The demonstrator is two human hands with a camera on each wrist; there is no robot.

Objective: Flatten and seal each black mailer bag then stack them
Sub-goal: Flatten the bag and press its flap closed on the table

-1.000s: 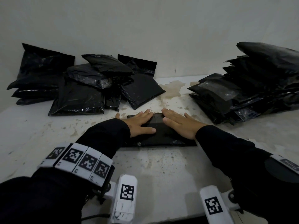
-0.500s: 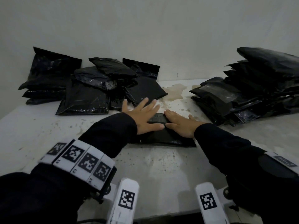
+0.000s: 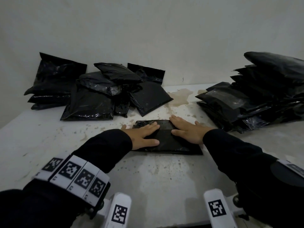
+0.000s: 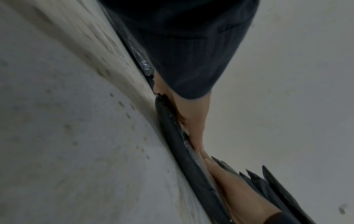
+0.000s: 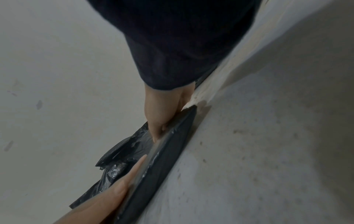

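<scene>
A flat black mailer bag point(image 3: 169, 142) lies on the stained white table point(image 3: 148, 175) in front of me. My left hand point(image 3: 144, 134) lies flat on its left half with straight fingers. My right hand point(image 3: 187, 130) lies flat on its right half, fingers pointing to the far left. In the left wrist view the bag point(image 4: 184, 148) shows edge-on under my left hand point(image 4: 191, 121). In the right wrist view my right hand point(image 5: 161, 115) presses the bag point(image 5: 161, 165). Both palms press down and nothing is gripped.
A loose heap of black mailer bags point(image 3: 98, 92) sits at the back left against the wall. A taller stack of black bags point(image 3: 256, 96) stands at the right. A brownish stain point(image 3: 179, 96) marks the table behind the pressed bag.
My left hand lifted off the bag half a second ago and now lies flat on it again. The right hand stayed pressed on the bag.
</scene>
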